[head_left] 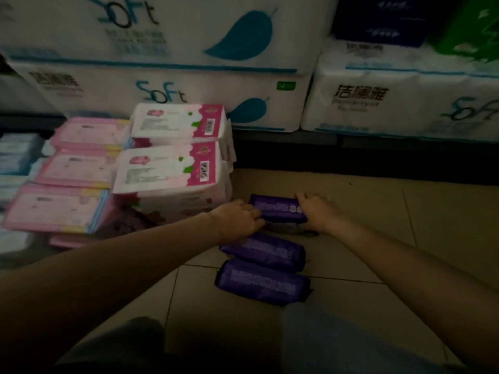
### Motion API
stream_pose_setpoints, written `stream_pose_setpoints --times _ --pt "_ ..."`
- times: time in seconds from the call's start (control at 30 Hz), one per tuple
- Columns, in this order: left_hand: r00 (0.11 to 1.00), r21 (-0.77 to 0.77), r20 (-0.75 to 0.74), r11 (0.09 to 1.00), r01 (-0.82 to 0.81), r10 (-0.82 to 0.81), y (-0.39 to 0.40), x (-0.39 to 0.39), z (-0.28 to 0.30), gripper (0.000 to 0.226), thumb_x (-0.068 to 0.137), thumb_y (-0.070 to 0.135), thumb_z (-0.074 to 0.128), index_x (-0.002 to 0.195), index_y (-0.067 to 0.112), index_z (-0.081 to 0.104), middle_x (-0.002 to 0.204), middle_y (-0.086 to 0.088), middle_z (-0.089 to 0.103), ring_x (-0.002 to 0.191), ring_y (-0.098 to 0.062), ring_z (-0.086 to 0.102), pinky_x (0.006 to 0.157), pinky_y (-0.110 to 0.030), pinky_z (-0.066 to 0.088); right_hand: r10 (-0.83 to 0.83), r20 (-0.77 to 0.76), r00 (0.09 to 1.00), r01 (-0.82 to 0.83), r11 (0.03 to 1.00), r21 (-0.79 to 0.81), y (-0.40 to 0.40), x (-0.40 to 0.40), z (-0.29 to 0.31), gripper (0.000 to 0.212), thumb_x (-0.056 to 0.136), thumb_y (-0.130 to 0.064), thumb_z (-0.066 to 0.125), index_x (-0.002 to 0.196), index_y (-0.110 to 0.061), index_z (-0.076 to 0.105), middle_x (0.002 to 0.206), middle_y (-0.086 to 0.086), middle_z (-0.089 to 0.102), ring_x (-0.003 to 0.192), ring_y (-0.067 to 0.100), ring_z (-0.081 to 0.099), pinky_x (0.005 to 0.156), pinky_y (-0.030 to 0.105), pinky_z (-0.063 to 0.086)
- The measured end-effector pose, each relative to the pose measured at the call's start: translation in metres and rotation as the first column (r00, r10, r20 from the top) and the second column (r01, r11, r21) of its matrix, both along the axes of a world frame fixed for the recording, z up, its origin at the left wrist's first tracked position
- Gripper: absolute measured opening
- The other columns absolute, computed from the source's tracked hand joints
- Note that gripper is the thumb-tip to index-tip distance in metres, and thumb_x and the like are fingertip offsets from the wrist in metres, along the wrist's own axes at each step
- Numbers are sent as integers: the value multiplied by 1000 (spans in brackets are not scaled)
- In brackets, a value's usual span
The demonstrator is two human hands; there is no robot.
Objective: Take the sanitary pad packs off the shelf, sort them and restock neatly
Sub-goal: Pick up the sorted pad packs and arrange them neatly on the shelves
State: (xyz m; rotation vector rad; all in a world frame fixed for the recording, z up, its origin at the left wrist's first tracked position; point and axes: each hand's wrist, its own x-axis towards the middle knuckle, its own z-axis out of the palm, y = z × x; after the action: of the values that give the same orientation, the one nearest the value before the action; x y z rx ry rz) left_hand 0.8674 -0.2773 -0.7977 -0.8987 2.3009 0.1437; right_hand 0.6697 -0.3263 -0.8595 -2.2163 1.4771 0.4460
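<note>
Both hands close on one purple pad pack (278, 210) lying on the tiled floor (378, 211): the left hand (239, 218) has its fingers curled against the pack's left end, and the right hand (318, 211) clasps the right end with fingers laid over the top edge. Just nearer the person than this held pack lie two more purple packs (266, 252) in a row, one behind the other, the closer of them touching the left wrist's underside as far as can be told. To the left of the grip stand stacks of white-and-magenta packs (172, 163), and further left are piles of pale pink packs (73, 174). Beyond the grip, on the low shelf (283, 147), sit large white tissue bales (167, 85) printed "Soft" with a teal leaf.
</note>
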Motion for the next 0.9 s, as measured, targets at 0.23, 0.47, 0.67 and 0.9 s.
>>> stream_pose_setpoints --times 0.23,0.47,0.67,0.9 --pt "988 69 151 997 -34 23 13 -34 -41 81 90 40 56 148 7 10 148 -19 25 131 -34 32 108 -45 23 -128 -99 987 123 991 -49 14 -50 -13 93 84 -34 67 149 -21 3 144 16 28 128 35 34 104 43 30" --pt "995 -25 89 999 40 -37 13 -26 -54 67 96 36 44 145 3 13 142 -19 36 126 -33 41 108 -41 22 -443 192 875 418 894 159 7 -32 -15 80 77 -16 75 141 -20 26 131 12 49 114 28 52 90 36 47" --pt "987 -6 -147 998 -64 63 -1 -39 -25 61 85 36 63 132 9 34 135 -11 45 122 -25 43 101 -33 29 -398 308 864 340 913 226 -7 -44 49 84 76 -11 76 143 -22 26 139 7 44 123 24 46 98 36 42" --pt "830 33 -486 955 -294 273 -47 -14 95 62 78 39 70 124 10 40 121 -6 56 111 -24 53 95 -28 34 -265 364 893 262 963 59 -37 -53 189 76 77 -9 75 138 -27 34 134 6 48 112 25 54 92 40 49"
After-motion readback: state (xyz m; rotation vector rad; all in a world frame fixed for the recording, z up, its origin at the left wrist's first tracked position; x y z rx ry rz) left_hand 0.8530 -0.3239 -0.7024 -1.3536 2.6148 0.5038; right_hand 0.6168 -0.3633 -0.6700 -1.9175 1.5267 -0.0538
